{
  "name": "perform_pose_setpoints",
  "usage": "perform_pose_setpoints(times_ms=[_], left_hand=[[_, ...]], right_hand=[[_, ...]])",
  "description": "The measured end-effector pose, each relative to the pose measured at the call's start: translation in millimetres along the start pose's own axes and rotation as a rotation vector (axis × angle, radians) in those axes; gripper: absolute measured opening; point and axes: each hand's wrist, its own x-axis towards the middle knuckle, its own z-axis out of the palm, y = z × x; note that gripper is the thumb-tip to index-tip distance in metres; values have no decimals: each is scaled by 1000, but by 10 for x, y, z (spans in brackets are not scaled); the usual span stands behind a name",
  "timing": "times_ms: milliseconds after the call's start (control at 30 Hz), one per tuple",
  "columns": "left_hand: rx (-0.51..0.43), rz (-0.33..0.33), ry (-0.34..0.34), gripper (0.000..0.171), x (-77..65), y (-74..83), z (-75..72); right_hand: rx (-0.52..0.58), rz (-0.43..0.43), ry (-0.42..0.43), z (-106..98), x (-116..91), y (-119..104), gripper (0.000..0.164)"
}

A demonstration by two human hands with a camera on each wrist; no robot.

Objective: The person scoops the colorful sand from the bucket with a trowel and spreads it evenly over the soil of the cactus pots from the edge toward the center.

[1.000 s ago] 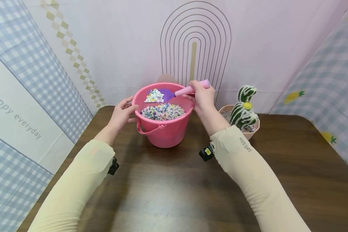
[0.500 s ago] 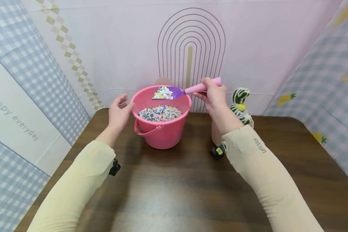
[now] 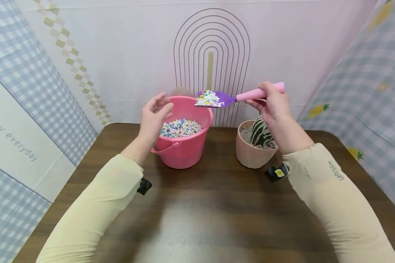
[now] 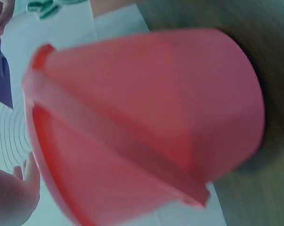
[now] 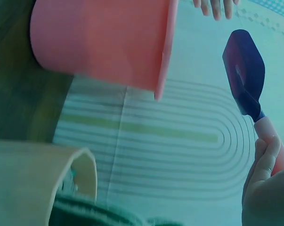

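Observation:
My right hand [image 3: 274,104] grips the pink handle of a toy shovel [image 3: 225,98] with a purple blade. Small multicoloured pebbles [image 3: 208,98] are heaped on that blade, which is above the right rim of a pink bucket [image 3: 182,153]. Inside the bucket lie more pebbles [image 3: 181,128]. My left hand [image 3: 154,115] is raised by the bucket's left rim, fingers loosely bent and holding nothing. In the right wrist view the underside of the shovel [image 5: 244,73] shows, higher than the bucket [image 5: 104,42]. In the left wrist view the bucket's handle [image 4: 113,127] hangs down its side.
A pale peach pot [image 3: 252,153] with a green-and-white knitted cactus [image 3: 262,132] stands right of the bucket, partly behind my right hand. Both stand on a dark wooden table [image 3: 197,204]. A patterned cloth [image 3: 135,54] hangs behind the table.
My right hand has carried the loaded shovel up and to the right, from inside the bucket to over its right rim. My left hand has let go of the bucket rim and shifted right.

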Motion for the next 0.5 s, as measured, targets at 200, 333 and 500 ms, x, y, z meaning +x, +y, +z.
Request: perform_pose_setpoints(times_ms=[200,333,500], left_hand=[[-1,-24,-104,46,-16,-8,316],[-10,-39,-165,46,-36,-35,502],[-12,-51,-227,45,-82,-86,729]], right_hand=[[33,-19,5,-261,-24,-160,10],[81,2,27,-429,-54,-248,9],[127,-5,29,-610,-80,-316,11]])
